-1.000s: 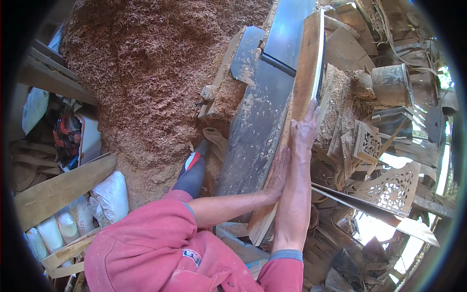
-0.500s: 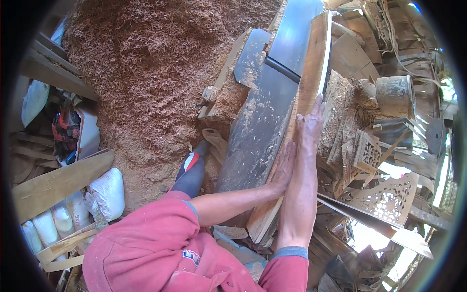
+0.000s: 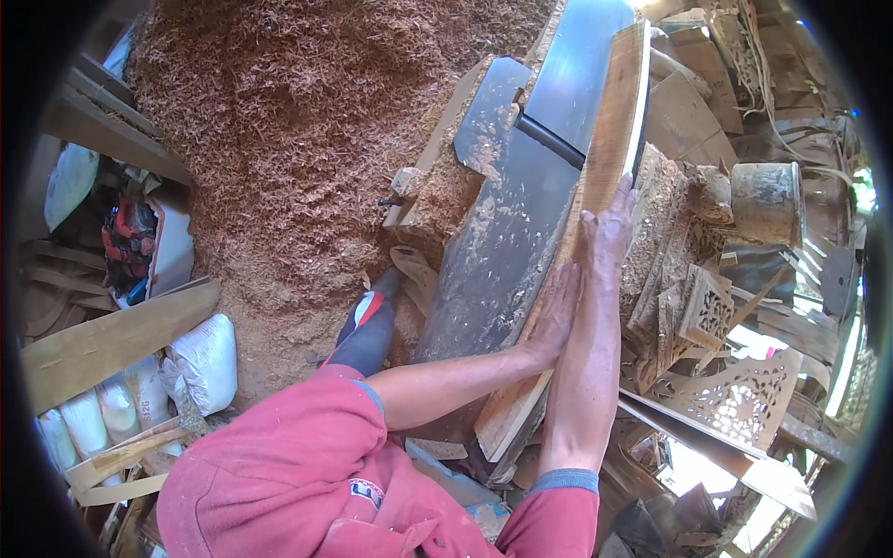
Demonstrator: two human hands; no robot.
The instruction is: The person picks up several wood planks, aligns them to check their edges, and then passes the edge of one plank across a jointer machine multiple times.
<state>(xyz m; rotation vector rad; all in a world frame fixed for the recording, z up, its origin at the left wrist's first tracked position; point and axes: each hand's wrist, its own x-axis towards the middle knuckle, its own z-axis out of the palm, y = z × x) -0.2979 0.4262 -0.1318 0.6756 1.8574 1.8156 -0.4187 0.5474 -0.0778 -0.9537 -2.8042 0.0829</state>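
Note:
A long wooden plank (image 3: 612,102) lies along the right side of a steel machine bed (image 3: 474,270), which is dusted with shavings and crossed by a dark slot. My right hand (image 3: 609,223) is closed over the plank's right edge, about midway along it. My left hand (image 3: 558,316) lies on the plank just behind and left of my right hand, fingers stretched out and pointing along it; it is partly hidden by my right forearm.
A big heap of shavings (image 3: 307,121) is left of the machine. Filled sacks (image 3: 200,363) and boards (image 3: 121,335) lie at lower left. Shaving-covered scraps, a cylindrical container (image 3: 765,205) and fretwork panels (image 3: 744,391) crowd the right side.
Both my hands and the plank have slid a little forward along the machine bed, away from my body. The whole view has shifted slightly, with the machine appearing further right.

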